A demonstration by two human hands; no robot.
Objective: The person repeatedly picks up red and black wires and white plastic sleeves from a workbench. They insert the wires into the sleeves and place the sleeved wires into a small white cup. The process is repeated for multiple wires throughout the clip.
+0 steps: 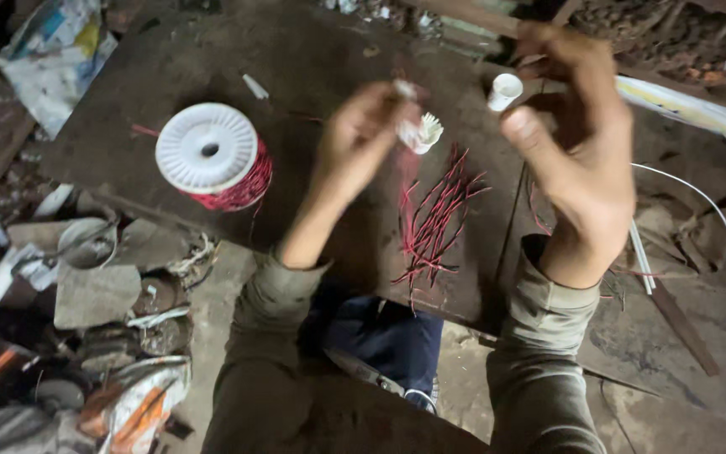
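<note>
left hand [361,134] pinching small white toothed part [421,132] | right hand [577,134] holding white cap [504,91] | cut red wires [434,220] at 6 o'clock | red wire spool [213,158] at 9 o'clock on table [313,50]

White spool [207,147], red wire [435,220]

Small white ribbed plastic piece [424,133] pinched in left fingers [397,105], white cap [504,91] at right fingers [521,126]
</note>
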